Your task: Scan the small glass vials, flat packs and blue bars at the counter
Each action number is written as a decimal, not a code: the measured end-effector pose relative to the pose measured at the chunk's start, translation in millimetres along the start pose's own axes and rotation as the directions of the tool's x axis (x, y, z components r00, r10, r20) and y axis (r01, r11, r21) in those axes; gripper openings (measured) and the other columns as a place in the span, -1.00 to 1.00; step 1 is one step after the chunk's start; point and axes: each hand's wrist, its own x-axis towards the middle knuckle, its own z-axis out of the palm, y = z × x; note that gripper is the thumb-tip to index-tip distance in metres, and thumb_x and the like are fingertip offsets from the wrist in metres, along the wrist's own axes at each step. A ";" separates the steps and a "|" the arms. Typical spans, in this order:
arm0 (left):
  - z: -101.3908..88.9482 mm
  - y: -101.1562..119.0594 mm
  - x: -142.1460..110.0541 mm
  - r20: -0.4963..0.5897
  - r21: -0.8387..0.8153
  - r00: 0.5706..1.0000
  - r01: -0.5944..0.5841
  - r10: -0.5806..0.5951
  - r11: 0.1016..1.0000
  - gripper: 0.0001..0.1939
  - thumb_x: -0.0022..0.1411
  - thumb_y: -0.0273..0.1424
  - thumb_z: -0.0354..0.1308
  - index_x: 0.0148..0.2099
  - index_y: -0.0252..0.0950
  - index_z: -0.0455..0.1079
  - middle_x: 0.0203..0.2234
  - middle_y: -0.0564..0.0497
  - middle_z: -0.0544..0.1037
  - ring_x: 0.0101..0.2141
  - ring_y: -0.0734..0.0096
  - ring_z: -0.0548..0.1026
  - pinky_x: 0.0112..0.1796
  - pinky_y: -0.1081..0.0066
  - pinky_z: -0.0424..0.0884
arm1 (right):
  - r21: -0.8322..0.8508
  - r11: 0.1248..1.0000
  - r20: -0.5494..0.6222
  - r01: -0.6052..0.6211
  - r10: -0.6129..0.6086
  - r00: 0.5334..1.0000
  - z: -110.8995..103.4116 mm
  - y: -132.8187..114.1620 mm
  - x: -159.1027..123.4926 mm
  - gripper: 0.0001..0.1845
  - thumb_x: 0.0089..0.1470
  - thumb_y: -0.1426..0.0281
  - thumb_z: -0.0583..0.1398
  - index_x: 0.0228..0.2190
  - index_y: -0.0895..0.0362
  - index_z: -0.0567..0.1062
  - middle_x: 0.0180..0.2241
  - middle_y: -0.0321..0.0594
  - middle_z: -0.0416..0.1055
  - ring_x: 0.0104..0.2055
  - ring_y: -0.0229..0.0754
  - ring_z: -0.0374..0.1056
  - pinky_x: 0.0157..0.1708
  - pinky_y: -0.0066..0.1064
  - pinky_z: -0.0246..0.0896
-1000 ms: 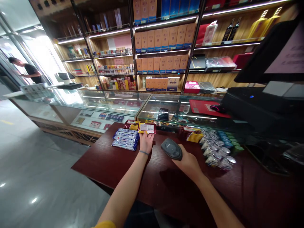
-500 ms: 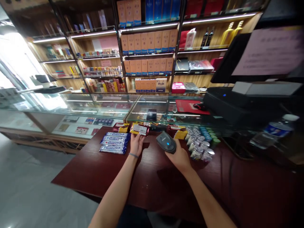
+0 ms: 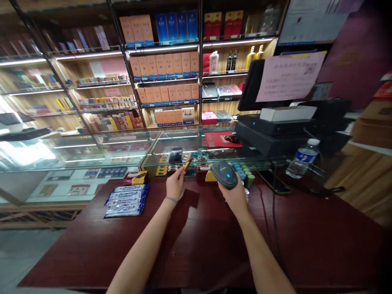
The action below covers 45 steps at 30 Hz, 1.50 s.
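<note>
My left hand (image 3: 174, 187) is closed on a small yellow and dark red snack packet (image 3: 188, 164), raised above the table and seen almost edge-on. In my right hand (image 3: 236, 199) is a dark grey barcode scanner (image 3: 224, 174) with a blue light on top. To the left lie a row of blue and white packets (image 3: 126, 200) and a stack of yellow and red packets (image 3: 135, 178). Another stack of yellow packets (image 3: 210, 175) sits just left of the scanner. Small cylindrical containers with green lids (image 3: 249, 179) are partly hidden behind my right hand.
The dark red table (image 3: 208, 245) adjoins a glass display counter (image 3: 131, 143). At the right are a water bottle (image 3: 301, 160), a phone (image 3: 273, 182), a hanging cable and a monitor (image 3: 252, 85) with a pink paper. Shelves of boxes (image 3: 165, 65) fill the back.
My view has turned to the right. The packet in my left hand has gone from facing me with its label to nearly edge-on, and the scanner now hides more of the cylindrical containers.
</note>
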 end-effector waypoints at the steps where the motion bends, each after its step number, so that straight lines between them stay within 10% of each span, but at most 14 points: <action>1: 9.3 2.2 0.1 0.052 -0.005 0.999 0.008 -0.007 1.000 -0.75 0.12 -0.43 0.37 -0.11 -0.13 0.61 -0.15 -0.05 0.66 0.01 0.08 0.56 0.15 0.22 0.37 | 0.012 1.000 -0.021 -0.015 0.015 1.000 -4.6 1.1 2.2 -0.45 -0.05 0.16 0.28 -0.01 0.04 0.37 -0.28 -0.18 0.57 -0.28 -0.02 0.52 -0.33 -0.29 0.38; 5: 48.6 1.2 -0.2 0.287 0.028 0.958 -0.019 0.010 0.999 -0.74 0.14 -0.53 0.31 -0.13 -0.11 0.59 -0.26 -0.07 0.63 -0.04 0.12 0.56 0.16 0.26 0.34 | 0.044 0.997 -0.116 -0.060 0.065 0.991 -18.6 6.0 8.8 -0.45 -0.06 0.11 0.30 -0.06 0.05 0.37 -0.35 -0.21 0.56 -0.36 -0.06 0.50 -0.37 -0.32 0.35; 11: 92.9 -18.6 -3.1 0.451 0.172 0.841 -0.412 0.301 0.895 -0.89 0.24 -0.35 0.25 -0.16 -0.11 0.55 -0.37 -0.11 0.55 -0.13 0.15 0.53 0.15 0.24 0.33 | 0.109 0.994 -0.201 -0.029 0.051 0.978 -26.0 14.2 14.0 -0.42 -0.04 0.08 0.29 -0.04 0.09 0.37 -0.22 -0.07 0.56 -0.25 -0.02 0.51 -0.28 -0.27 0.40; 19: 114.5 -23.5 -2.0 0.431 0.121 0.893 -0.203 0.133 0.972 -0.76 0.13 -0.54 0.28 -0.17 -0.13 0.54 -0.25 -0.15 0.53 0.08 0.02 0.41 0.32 0.04 -0.04 | 0.093 0.995 -0.226 -0.047 0.067 0.972 -31.2 23.6 18.4 -0.36 -0.03 0.09 0.29 0.03 0.11 0.36 -0.31 -0.07 0.56 -0.27 0.04 0.53 -0.31 -0.22 0.43; 33: 110.1 -28.7 0.5 0.443 0.048 0.884 -0.187 0.147 0.981 -0.60 -0.03 -0.48 0.42 -0.10 -0.13 0.52 0.06 -0.18 0.53 0.28 -0.07 0.26 0.36 -0.04 -0.21 | 0.112 0.991 -0.241 -0.067 0.093 0.966 -30.6 17.0 15.2 -0.40 -0.02 0.09 0.29 0.00 0.12 0.37 -0.30 -0.08 0.56 -0.25 0.02 0.52 -0.29 -0.23 0.43; 37: 104.9 -29.8 1.0 0.470 0.092 0.834 -0.371 0.288 0.924 -0.62 0.07 -0.33 0.39 -0.02 -0.09 0.51 0.09 -0.16 0.52 0.26 -0.05 0.31 0.35 -0.07 -0.15 | 0.094 0.993 -0.241 -0.071 0.092 0.966 -28.6 19.5 15.2 -0.45 -0.02 0.08 0.29 -0.07 0.10 0.38 -0.32 -0.11 0.55 -0.28 0.01 0.53 -0.31 -0.25 0.41; 45: 43.2 -9.6 10.9 0.447 0.152 0.805 -0.497 0.389 0.854 -0.65 0.23 -0.30 0.26 0.08 -0.08 0.50 0.06 -0.17 0.55 0.20 -0.02 0.38 0.33 -0.04 0.04 | 0.078 0.997 -0.228 0.011 0.007 0.974 -16.1 25.1 13.9 -0.43 -0.04 0.03 0.30 -0.09 0.12 0.43 -0.43 -0.17 0.54 -0.33 0.01 0.52 -0.33 -0.26 0.41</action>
